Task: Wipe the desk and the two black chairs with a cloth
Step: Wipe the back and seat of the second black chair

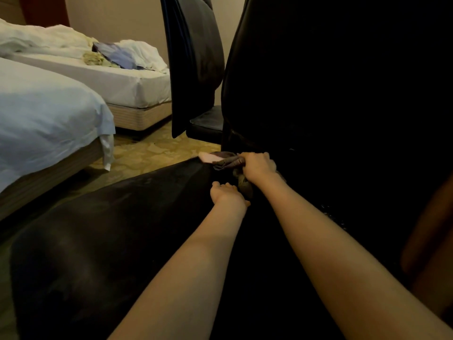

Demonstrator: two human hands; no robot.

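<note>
A big black shiny chair [122, 241] fills the front of the view. Its seat lies low and its dark back stands up on the right. A crumpled grey-brown cloth with a pink corner [228, 161] sits at the far edge of the seat, right where the seat meets the back. The right hand [259, 165] has its fingers curled tight around the cloth. The left hand [224, 195] rests on the seat just beside it. Its fingers are bent and touch the hanging end of the cloth, but I cannot tell if they hold it. A second black chair [196, 57] stands behind, near the wall. Two beds with white sheets [44, 106] stand on the left, on a yellow patterned carpet [147, 155].
</note>
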